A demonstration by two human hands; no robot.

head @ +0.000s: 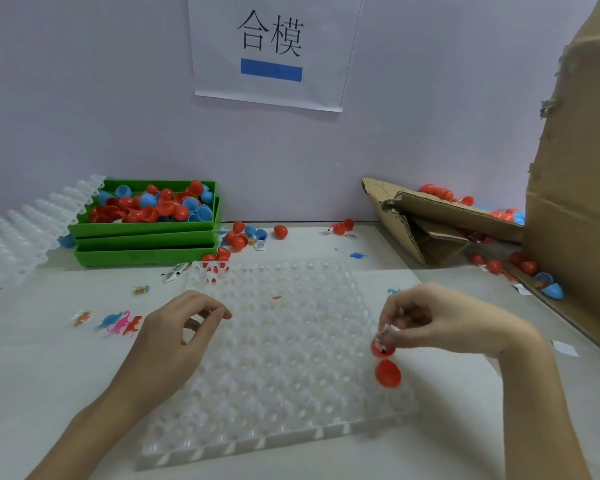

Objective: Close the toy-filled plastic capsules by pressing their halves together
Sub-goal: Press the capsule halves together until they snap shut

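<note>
An open red capsule (386, 367) sits at the right edge of the clear dimpled tray (274, 358), its hinged lid lying flat toward me. My right hand (440, 323) hovers over the capsule's upper half and pinches a small wrapped toy (388, 332) at its mouth. My left hand (177, 337) hangs above the tray's left side with fingers loosely curled, holding nothing.
Stacked green bins (146, 233) of red and blue capsule halves stand at the back left beside more clear trays (25, 230). Loose capsules (280, 231) and small toys (118, 322) lie around. A torn cardboard box (440, 220) and a tall carton (575, 188) fill the right.
</note>
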